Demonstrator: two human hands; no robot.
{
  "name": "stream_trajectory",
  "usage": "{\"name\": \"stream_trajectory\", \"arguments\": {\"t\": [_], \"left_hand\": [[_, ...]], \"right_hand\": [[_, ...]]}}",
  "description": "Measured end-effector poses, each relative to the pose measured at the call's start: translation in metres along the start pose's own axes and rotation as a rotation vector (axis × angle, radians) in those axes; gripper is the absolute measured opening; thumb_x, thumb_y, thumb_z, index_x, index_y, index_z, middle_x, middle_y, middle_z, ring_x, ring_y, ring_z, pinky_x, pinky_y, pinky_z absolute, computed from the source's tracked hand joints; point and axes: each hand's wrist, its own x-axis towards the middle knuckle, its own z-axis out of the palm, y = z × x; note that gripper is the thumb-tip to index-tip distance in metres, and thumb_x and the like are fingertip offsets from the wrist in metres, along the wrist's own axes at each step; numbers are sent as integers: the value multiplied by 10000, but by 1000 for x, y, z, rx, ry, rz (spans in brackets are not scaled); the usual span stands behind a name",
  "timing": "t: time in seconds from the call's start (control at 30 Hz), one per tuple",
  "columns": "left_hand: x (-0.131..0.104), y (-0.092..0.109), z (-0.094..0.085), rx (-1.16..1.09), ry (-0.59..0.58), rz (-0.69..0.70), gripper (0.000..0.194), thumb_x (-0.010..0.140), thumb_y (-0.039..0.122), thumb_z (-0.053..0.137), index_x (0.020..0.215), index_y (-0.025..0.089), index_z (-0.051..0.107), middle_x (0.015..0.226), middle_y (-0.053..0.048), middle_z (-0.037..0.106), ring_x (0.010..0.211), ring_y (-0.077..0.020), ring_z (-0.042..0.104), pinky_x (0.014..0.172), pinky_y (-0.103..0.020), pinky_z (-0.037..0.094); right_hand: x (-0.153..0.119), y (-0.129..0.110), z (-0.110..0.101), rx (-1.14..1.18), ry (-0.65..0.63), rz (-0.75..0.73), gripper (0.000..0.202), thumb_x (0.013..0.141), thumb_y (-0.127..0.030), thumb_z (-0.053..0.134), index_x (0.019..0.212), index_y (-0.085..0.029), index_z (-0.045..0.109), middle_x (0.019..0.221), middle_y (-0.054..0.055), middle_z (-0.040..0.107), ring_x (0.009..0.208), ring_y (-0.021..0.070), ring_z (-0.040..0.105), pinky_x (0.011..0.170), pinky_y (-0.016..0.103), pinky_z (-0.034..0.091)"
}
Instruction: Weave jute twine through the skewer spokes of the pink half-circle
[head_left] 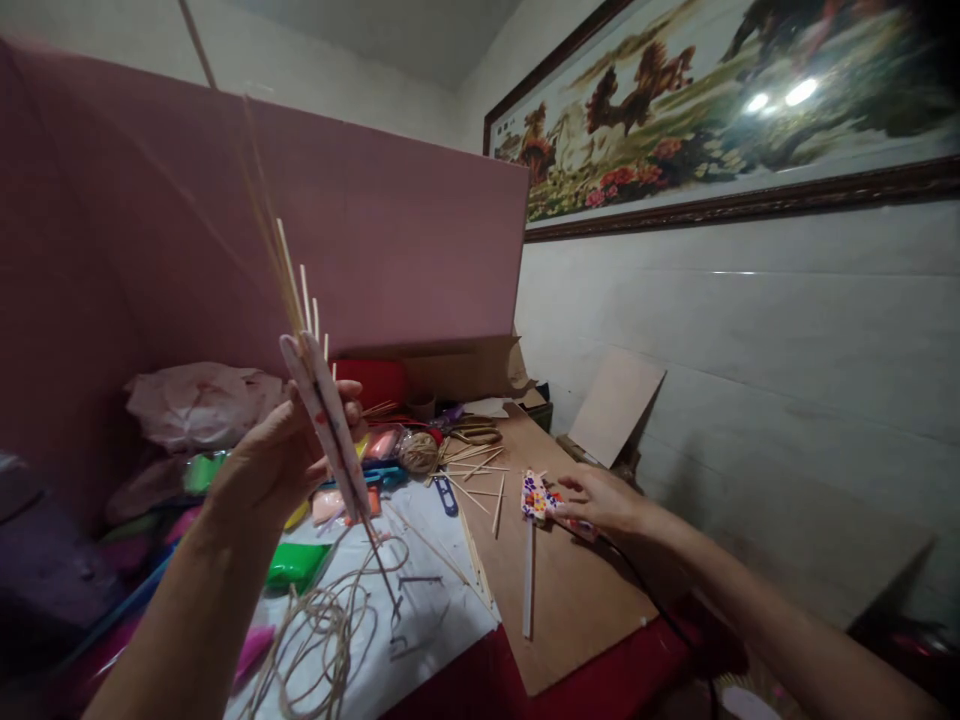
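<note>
My left hand (pixel 262 450) is raised at the left, closed around a flat, pale piece with reddish marks (pixel 326 430), seen nearly edge-on. Thin wooden sticks (pixel 304 295) rise from it, and a dark thin stem runs down from its lower end. On the brown board, a floral-patterned glue gun (pixel 536 495) lies with a translucent glue stick (pixel 529 580) sticking out. My right hand (pixel 600 500) is at the gun's handle side, fingers loosely curved and apart. Whether its fingertips press on the gun is hard to tell.
Loose sticks (pixel 480 560) lie across white paper and the brown board (pixel 577 600). Tangled twine (pixel 322 640), a green clay packet (pixel 298 567), a twine ball (pixel 418 452) and a blue cutter (pixel 445 495) are nearby. A black cord (pixel 652 590) runs off the board's right side.
</note>
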Motion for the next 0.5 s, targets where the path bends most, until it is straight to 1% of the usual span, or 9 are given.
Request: {"name": "stream_trajectory", "arguments": {"t": [0.07, 0.1, 0.17, 0.23, 0.33, 0.4, 0.43, 0.5], "left_hand": [[-1, -1, 1, 28, -56, -41, 329, 712, 335, 659, 968, 127, 660, 765, -61, 657, 677, -155, 612, 490, -195, 502], [-1, -2, 2, 46, -77, -58, 343, 699, 349, 670, 960, 126, 665, 751, -61, 654, 660, -150, 606, 478, -188, 491], [-3, -3, 4, 90, -91, -75, 351, 681, 369, 685, 927, 119, 680, 720, -61, 645, 640, -150, 602, 477, -188, 481], [-5, -3, 6, 124, -102, -76, 362, 654, 373, 709, 913, 120, 686, 717, -62, 644, 657, -159, 608, 514, -202, 492], [-7, -4, 6, 151, -166, -79, 361, 654, 369, 713, 930, 138, 679, 736, -62, 645, 645, -153, 604, 547, -220, 495], [-7, -5, 6, 164, -197, -104, 303, 713, 368, 664, 912, 140, 676, 730, -58, 633, 601, -125, 579, 537, -210, 478], [-7, -6, 5, 164, -204, -107, 287, 731, 364, 648, 896, 131, 675, 692, -50, 610, 587, -117, 566, 517, -197, 460], [-6, -7, 6, 146, -226, -96, 312, 709, 358, 673, 917, 125, 670, 678, -39, 587, 560, -98, 541, 464, -166, 415]], "right_hand": [[-4, -1, 11, -26, -76, -12, 394, 640, -342, 667, 996, -174, 647, 962, 84, 661, 875, 233, 591, 723, 284, 415], [-6, -1, 16, -34, -82, -21, 406, 641, -319, 666, 1018, -172, 633, 984, 91, 653, 898, 235, 584, 747, 289, 412], [-6, 1, 23, -18, -78, -56, 372, 693, -286, 615, 1044, -164, 613, 1013, 103, 642, 928, 232, 573, 787, 302, 409], [-5, 4, 24, 37, -61, -96, 335, 756, -270, 536, 1063, -153, 601, 1043, 116, 630, 957, 231, 564, 826, 327, 408], [-3, 7, 15, 213, -23, -131, 363, 793, -305, 478, 1095, -132, 579, 1094, 135, 605, 1004, 248, 545, 884, 382, 392], [-5, 4, 4, 428, -19, -128, 403, 787, -372, 489, 1092, -125, 575, 1069, 131, 608, 986, 247, 554, 873, 378, 407], [-8, 1, -3, 556, 12, -109, 414, 769, -404, 513, 1070, -129, 583, 1022, 116, 620, 954, 237, 567, 847, 356, 424], [-17, -10, -15, 789, 8, -51, 438, 721, -451, 582, 1037, -146, 592, 852, 66, 621, 799, 195, 588, 694, 291, 462]]}}
